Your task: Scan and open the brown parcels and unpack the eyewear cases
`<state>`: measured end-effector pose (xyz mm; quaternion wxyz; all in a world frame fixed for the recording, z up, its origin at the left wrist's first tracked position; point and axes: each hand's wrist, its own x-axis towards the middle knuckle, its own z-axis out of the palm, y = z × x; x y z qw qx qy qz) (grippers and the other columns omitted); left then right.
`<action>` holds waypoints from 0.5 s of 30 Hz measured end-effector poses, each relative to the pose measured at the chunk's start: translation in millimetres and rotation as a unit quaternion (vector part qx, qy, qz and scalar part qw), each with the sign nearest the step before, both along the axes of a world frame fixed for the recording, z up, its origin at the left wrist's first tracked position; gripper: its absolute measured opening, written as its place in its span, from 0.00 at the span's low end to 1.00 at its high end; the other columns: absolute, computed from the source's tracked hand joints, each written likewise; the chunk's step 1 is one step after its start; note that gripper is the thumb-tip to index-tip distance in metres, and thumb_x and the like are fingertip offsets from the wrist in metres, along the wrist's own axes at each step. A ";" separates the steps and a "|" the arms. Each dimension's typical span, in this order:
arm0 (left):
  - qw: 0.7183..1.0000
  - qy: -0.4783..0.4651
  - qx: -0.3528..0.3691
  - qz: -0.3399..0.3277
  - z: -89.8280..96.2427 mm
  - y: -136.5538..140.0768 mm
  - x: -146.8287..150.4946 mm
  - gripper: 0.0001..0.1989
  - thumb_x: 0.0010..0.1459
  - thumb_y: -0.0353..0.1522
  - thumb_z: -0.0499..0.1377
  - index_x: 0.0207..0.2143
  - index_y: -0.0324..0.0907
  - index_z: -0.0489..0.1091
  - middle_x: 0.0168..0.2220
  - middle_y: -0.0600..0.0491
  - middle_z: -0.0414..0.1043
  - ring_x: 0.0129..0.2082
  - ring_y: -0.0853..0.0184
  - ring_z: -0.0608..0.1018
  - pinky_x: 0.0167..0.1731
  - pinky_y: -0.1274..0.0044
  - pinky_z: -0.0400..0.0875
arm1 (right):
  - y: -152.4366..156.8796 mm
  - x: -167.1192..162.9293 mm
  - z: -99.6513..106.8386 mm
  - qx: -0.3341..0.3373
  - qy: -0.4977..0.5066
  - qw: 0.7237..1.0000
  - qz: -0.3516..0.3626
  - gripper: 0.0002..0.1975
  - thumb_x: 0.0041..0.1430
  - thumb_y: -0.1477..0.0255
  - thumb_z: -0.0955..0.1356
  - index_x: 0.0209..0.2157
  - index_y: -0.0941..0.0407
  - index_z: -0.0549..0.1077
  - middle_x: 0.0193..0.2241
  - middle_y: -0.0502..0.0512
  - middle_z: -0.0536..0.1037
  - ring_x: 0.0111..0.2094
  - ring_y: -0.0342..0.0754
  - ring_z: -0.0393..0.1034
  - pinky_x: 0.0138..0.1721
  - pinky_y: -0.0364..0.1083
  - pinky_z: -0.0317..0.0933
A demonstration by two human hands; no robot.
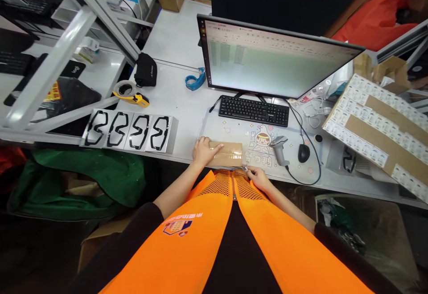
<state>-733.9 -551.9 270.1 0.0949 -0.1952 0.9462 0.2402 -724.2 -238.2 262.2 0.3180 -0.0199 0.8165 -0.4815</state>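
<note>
A small brown cardboard box (230,153), with shiny clear tape across it, lies at the table's front edge close to my body. My left hand (203,151) grips its left end, the thumb lying over the top and the fingers round the far left side. Just off the box's near right corner, my right hand (258,178) is closed on a small grey tool (245,168). Only the tool's tip shows, touching or nearly touching the corner; its kind cannot be made out. To the right of the box a grey barcode scanner (280,150) rests on the printed desk mat (230,129).
Behind the mat stand a keyboard (254,110) and a lit monitor (267,60). Several silver boxes (162,133) line the left front edge. Beyond them lie a yellow cutter (138,99) and a blue tape dispenser (195,80). A mouse (303,153) and a label-covered cardboard sheet (377,133) are rightward.
</note>
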 end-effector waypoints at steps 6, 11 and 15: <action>1.000 0.021 0.014 -0.002 -2.6 -1.3 0.4 0.24 0.69 0.56 0.61 0.45 0.45 0.76 0.52 0.41 0.76 0.56 0.46 0.77 0.54 0.61 0.74 | -25.8 -58.8 13.2 -0.019 -0.068 0.992 -0.105 0.20 0.61 0.56 0.69 0.46 0.56 0.81 0.21 0.46 0.69 0.20 0.45 0.63 0.22 0.43 0.62; 1.000 0.021 0.011 0.008 -4.1 0.8 -0.9 0.25 0.69 0.57 0.60 0.46 0.45 0.77 0.52 0.40 0.77 0.56 0.45 0.77 0.55 0.60 0.74 | -53.3 -72.3 18.3 -0.037 -0.067 0.994 -0.073 0.25 0.64 0.57 0.70 0.55 0.58 0.81 0.20 0.44 0.68 0.20 0.43 0.61 0.21 0.41 0.61; 1.000 0.024 0.008 0.012 -2.6 2.5 -1.1 0.25 0.69 0.57 0.60 0.46 0.45 0.77 0.53 0.41 0.77 0.56 0.45 0.76 0.55 0.60 0.74 | -47.2 -60.9 17.8 -0.040 -0.127 0.987 -0.092 0.28 0.65 0.60 0.69 0.62 0.59 0.78 0.19 0.44 0.69 0.19 0.43 0.62 0.21 0.41 0.62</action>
